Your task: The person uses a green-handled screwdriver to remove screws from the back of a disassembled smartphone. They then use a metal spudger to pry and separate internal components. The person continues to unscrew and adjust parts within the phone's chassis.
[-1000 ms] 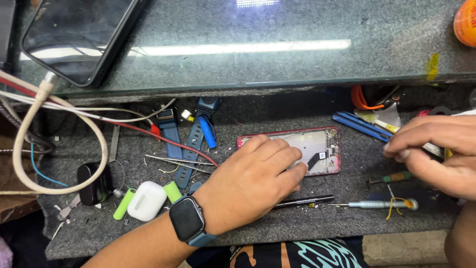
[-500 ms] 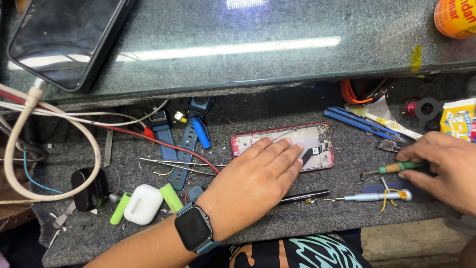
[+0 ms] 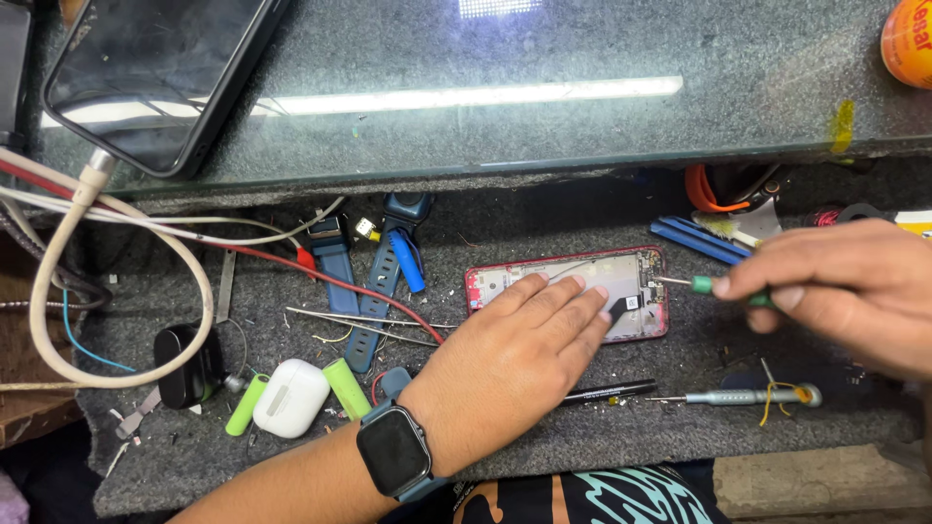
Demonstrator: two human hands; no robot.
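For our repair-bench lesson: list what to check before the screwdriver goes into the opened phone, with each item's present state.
1. Left hand lies flat on the red opened phone, steadying it: ok.
2. Right hand has a grip on the green-handled screwdriver: ok.
3. Tip at the phone's right edge: ok.
4. Tip seated in a screw: cannot tell.
5. Mat free of loose bits near the phone: not ok, specks and tweezers lie close.

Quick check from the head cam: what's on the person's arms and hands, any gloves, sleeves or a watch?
Both hands are bare, no gloves. The left hand has a smartwatch on its wrist: dark rounded-square face, screen off, blue-grey band. No sleeve shows on that forearm. The right hand shows no ring or watch; its wrist runs out of frame.
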